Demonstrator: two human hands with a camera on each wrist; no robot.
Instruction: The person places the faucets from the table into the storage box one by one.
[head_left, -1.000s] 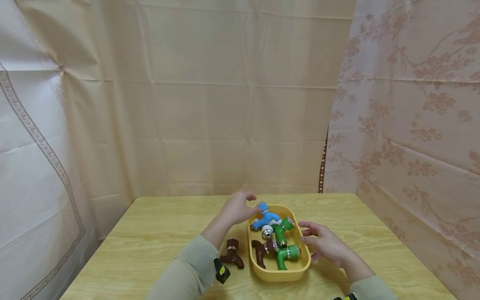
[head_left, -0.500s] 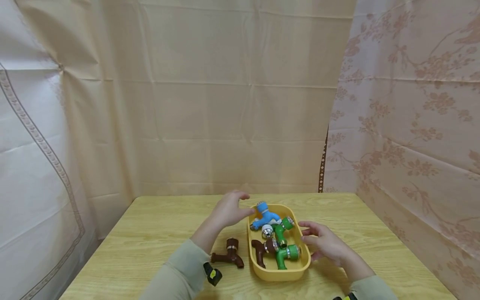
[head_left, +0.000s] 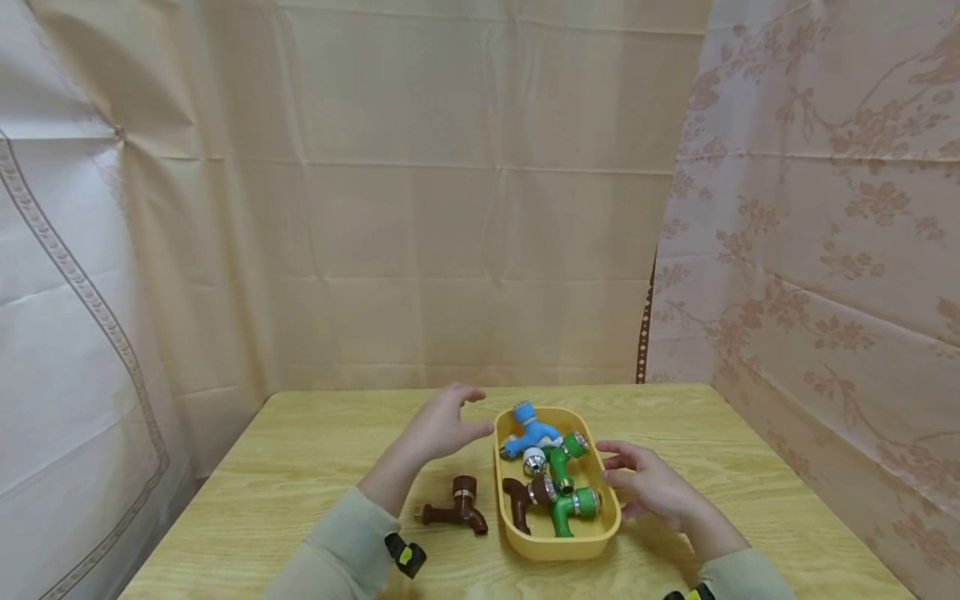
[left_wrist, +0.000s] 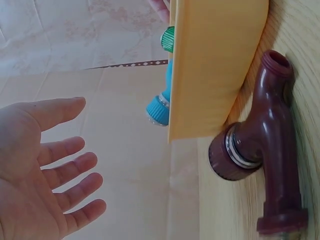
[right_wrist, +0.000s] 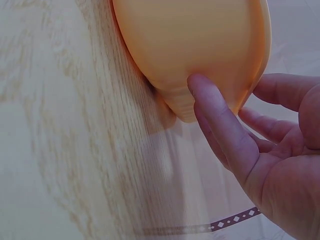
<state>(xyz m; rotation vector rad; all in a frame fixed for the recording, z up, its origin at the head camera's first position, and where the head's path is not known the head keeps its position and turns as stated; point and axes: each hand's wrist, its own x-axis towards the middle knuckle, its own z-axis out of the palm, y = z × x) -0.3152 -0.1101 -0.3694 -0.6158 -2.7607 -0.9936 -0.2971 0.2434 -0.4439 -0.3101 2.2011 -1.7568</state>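
A yellow tray (head_left: 561, 550) holds several plastic taps: a blue tap (head_left: 531, 433), a mostly hidden white tap (head_left: 534, 460), a brown tap (head_left: 519, 498), an upper green tap (head_left: 562, 463) and a lower green tap (head_left: 573, 507). My left hand (head_left: 438, 427) hovers left of the tray with nothing in it; its spread fingers show in the left wrist view. Below it, another brown tap (head_left: 459, 508) lies on the table. At the tray's right side is my right hand (head_left: 652, 487), fingers loosely bent, with the thumb (right_wrist: 212, 100) against or very near the outer wall.
Everything stands on a wood-grain table (head_left: 330, 467). A beige curtain (head_left: 420, 208) hangs behind its far edge, and a flowered curtain (head_left: 840, 250) closes off the right side. Each wrist wears a dark strap.
My left hand has drawn back to the left, away from the tray's rim, uncovering more of the brown tap on the table. The right hand and the taps have stayed put.
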